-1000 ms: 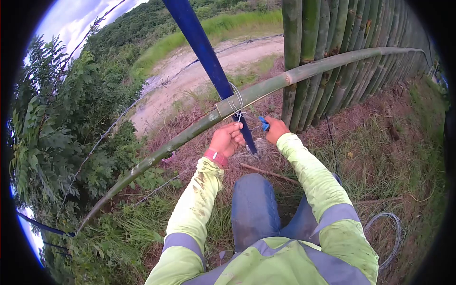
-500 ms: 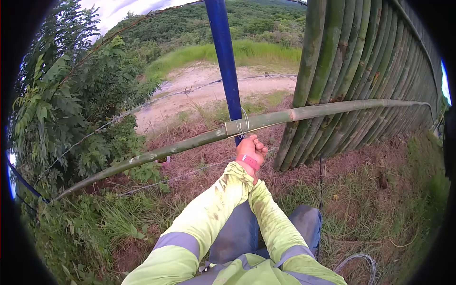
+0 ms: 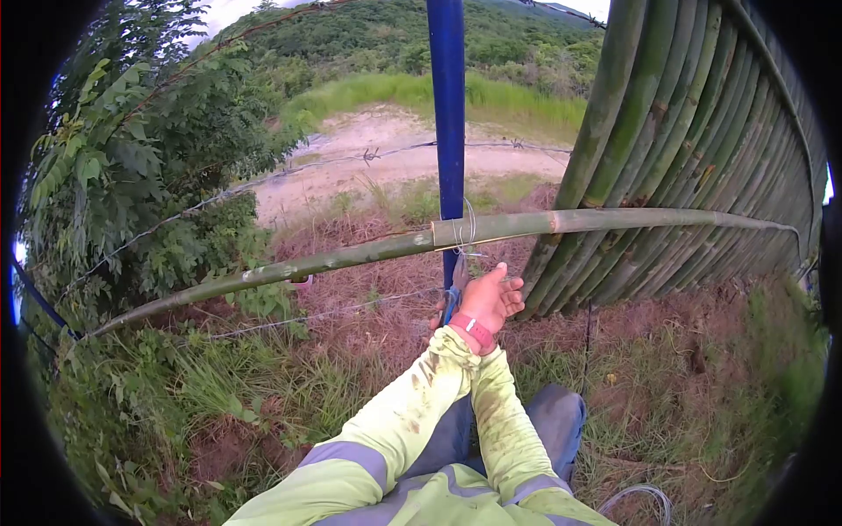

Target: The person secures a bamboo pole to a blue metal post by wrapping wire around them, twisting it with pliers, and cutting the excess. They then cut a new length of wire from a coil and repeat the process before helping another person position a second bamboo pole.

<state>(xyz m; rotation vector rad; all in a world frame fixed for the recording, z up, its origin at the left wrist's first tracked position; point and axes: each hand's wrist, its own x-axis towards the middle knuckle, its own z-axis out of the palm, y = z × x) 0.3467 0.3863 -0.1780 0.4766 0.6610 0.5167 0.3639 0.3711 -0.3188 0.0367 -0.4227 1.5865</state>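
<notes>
My forearms cross, left over right. My left hand (image 3: 493, 298), with a red wristband, is open just below the bamboo rail (image 3: 368, 252), its fingers loosely curled and apart. Mostly hidden behind that wrist, my right hand (image 3: 436, 317) grips blue-handled pliers (image 3: 453, 300). The pliers' jaws point up toward the wire tie (image 3: 467, 230), which loops around the rail where two bamboo lengths overlap at the blue post (image 3: 448, 114). A short wire end sticks out to the right under the rail.
Upright bamboo poles (image 3: 675, 131) form a fence panel on the right. Barbed wire (image 3: 263, 181) runs across behind the post. A wire coil (image 3: 638, 500) lies on the grass at lower right. Leafy bushes (image 3: 158, 175) stand at left, and a dirt track (image 3: 377, 145) lies beyond.
My left hand has opened from a closed grip below the tie and shifted slightly down and right. The pliers have come into sight. The whole view has swung a little left.
</notes>
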